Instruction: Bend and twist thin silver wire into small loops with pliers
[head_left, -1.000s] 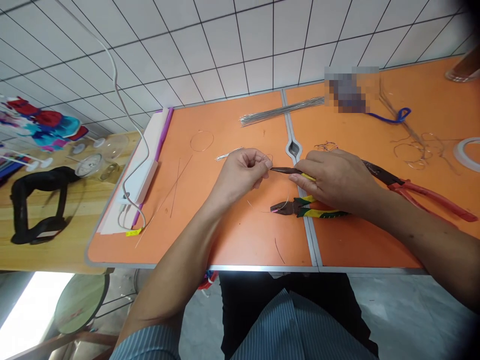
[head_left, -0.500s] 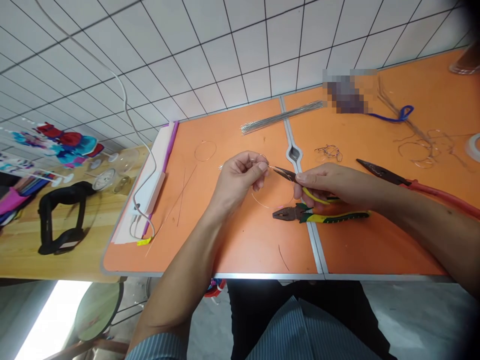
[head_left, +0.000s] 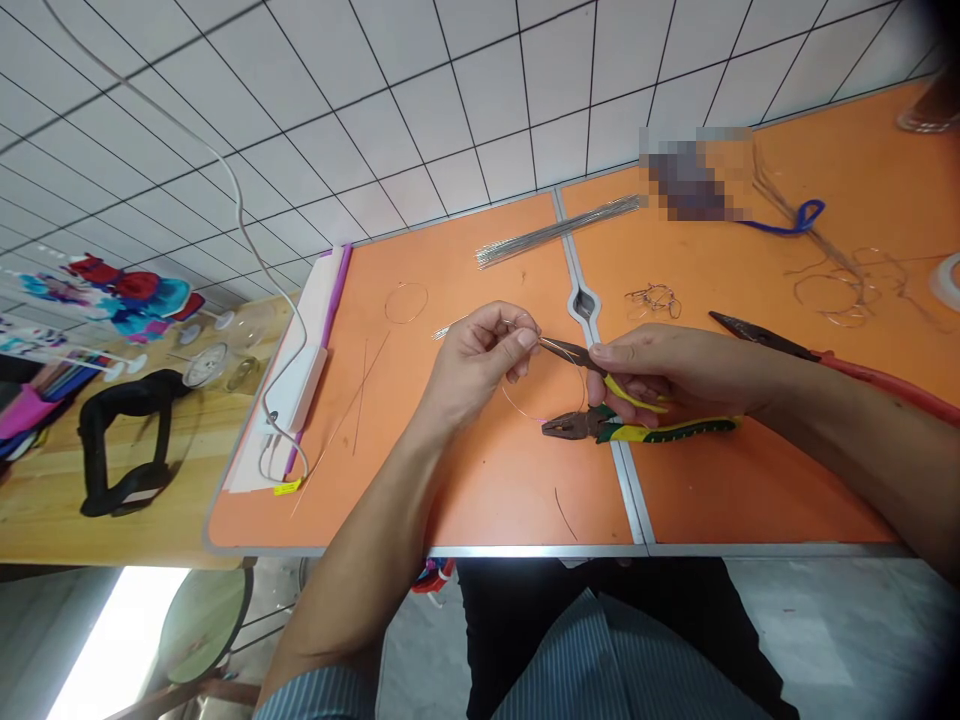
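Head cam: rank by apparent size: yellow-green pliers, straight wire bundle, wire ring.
Largest, unranked: the yellow-green pliers and the straight wire bundle look similar in length, and the pliers lie nearer the camera.
Smallest: the wire ring.

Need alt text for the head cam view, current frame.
Two bare hands work over an orange table: the left hand pinches a thin wire, and the right hand brings yellow-handled pliers to it. Combination pliers, red-handled pliers and a bundle of straight wires lie nearby.

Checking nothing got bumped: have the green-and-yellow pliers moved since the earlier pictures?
No: the green-and-yellow pliers sit the same way from the slot in the table seam.
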